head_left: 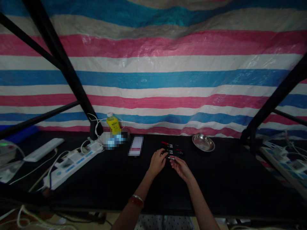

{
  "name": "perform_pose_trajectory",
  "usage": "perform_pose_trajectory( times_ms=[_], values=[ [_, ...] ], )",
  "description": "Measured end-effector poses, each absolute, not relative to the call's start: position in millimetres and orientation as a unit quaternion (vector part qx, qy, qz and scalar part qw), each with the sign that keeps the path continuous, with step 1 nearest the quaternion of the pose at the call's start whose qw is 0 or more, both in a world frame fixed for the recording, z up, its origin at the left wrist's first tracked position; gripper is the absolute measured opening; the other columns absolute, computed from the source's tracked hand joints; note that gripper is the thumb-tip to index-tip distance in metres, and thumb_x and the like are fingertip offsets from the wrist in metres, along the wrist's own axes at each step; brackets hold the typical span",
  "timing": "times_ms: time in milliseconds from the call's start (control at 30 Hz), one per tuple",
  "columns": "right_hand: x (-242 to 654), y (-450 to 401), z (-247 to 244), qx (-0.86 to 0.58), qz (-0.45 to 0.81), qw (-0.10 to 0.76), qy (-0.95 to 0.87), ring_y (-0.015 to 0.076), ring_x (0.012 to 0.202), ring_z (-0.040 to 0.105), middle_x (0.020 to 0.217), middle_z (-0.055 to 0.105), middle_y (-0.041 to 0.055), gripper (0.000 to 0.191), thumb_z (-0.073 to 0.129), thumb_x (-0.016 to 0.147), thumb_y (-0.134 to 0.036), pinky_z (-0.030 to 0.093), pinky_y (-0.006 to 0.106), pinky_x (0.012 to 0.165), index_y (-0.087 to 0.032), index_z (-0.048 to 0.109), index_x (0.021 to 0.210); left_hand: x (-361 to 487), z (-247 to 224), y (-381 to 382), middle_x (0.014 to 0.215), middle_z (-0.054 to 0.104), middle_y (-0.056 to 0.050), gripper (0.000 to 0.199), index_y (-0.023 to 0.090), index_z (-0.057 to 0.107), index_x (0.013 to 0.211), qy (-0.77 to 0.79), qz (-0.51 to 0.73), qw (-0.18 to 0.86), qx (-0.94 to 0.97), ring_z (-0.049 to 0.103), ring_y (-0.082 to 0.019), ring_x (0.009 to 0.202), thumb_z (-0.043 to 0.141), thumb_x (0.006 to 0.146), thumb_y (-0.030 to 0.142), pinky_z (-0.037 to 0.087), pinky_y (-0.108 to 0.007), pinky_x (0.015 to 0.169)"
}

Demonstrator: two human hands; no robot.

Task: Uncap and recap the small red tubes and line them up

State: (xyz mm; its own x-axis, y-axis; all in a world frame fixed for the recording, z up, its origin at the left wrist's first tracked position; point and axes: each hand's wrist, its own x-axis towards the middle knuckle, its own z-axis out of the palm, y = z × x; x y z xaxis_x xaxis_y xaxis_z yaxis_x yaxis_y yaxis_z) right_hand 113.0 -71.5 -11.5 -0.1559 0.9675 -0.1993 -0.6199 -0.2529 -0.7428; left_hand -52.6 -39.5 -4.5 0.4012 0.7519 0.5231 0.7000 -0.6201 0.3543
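Note:
Near the middle of the black table, my left hand (158, 163) and my right hand (181, 168) meet at a slim pen-like stick (170, 158), dark with a silvery part. Its left end lies under the bent fingers of my left hand. My right hand is closed in a pinch on the right end. The stick's exact kind is too small to make out. Just beyond my fingers lie several similar black and silver sticks (171, 147), some with red parts, in a short row. They blend into the dark tabletop.
A round steel dish (203, 142) stands at the back right. Left of my hands lies a phone (136, 146). Further left are a yellow bottle (113, 124), a white power strip (74, 164) with cables, and a black frame post (81, 89). A striped sheet (163, 80) hangs behind.

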Motion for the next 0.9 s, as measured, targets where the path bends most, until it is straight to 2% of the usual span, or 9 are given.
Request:
perform_pose_trajectory(
  times_ms=[300, 500, 633, 767, 900],
  values=[
    [116, -70, -15, -0.357, 0.697, 0.566, -0.258, 0.0092, 0.055, 0.057, 0.073, 0.067, 0.0044, 0.027, 0.076, 0.063, -0.026, 0.044, 0.022, 0.051, -0.014, 0.070, 0.087, -52, -3, -39, 0.097, 0.054, -0.006, 0.034, 0.022, 0.056, 0.108, 0.458, 0.307, 0.053, 0.833, 0.054, -0.019, 0.089, 0.042, 0.079, 0.010, 0.046, -0.034, 0.081],
    [116, -68, -20, -0.370, 0.684, 0.578, -0.248, 0.0085, 0.055, 0.056, 0.073, 0.067, 0.0041, 0.028, 0.078, 0.060, -0.026, 0.045, 0.021, 0.052, -0.014, 0.070, 0.085, -50, 1, -41, 0.087, 0.052, -0.004, 0.025, 0.022, 0.057, 0.097, 0.479, 0.286, 0.047, 0.829, 0.053, -0.017, 0.081, 0.042, 0.079, 0.011, 0.045, -0.031, 0.076],
    [116, -67, -22, -0.370, 0.670, 0.586, -0.266, 0.0092, 0.055, 0.056, 0.072, 0.067, 0.0047, 0.030, 0.078, 0.059, -0.028, 0.043, 0.021, 0.049, -0.014, 0.070, 0.085, -49, 4, -43, 0.085, 0.051, -0.004, 0.014, 0.020, 0.055, 0.091, 0.476, 0.294, 0.052, 0.827, 0.053, -0.018, 0.080, 0.046, 0.081, 0.021, 0.045, -0.030, 0.074],
    [116, -67, -21, -0.373, 0.642, 0.611, -0.275, 0.0074, 0.047, 0.050, 0.065, 0.061, 0.0010, 0.035, 0.078, 0.058, -0.033, 0.034, 0.020, 0.040, -0.016, 0.068, 0.087, -48, 6, -43, 0.085, 0.051, -0.005, 0.015, 0.020, 0.054, 0.090, 0.479, 0.295, 0.053, 0.825, 0.053, -0.018, 0.082, 0.046, 0.083, 0.030, 0.044, -0.031, 0.074],
    [115, -68, -18, -0.378, 0.611, 0.635, -0.285, 0.0030, 0.035, 0.033, 0.050, 0.044, -0.0075, 0.039, 0.073, 0.063, -0.043, 0.017, 0.017, 0.033, -0.018, 0.064, 0.092, -47, 5, -42, 0.087, 0.051, -0.005, 0.017, 0.019, 0.054, 0.088, 0.484, 0.276, 0.056, 0.828, 0.052, -0.019, 0.085, 0.045, 0.085, 0.033, 0.044, -0.031, 0.077]
  ],
)
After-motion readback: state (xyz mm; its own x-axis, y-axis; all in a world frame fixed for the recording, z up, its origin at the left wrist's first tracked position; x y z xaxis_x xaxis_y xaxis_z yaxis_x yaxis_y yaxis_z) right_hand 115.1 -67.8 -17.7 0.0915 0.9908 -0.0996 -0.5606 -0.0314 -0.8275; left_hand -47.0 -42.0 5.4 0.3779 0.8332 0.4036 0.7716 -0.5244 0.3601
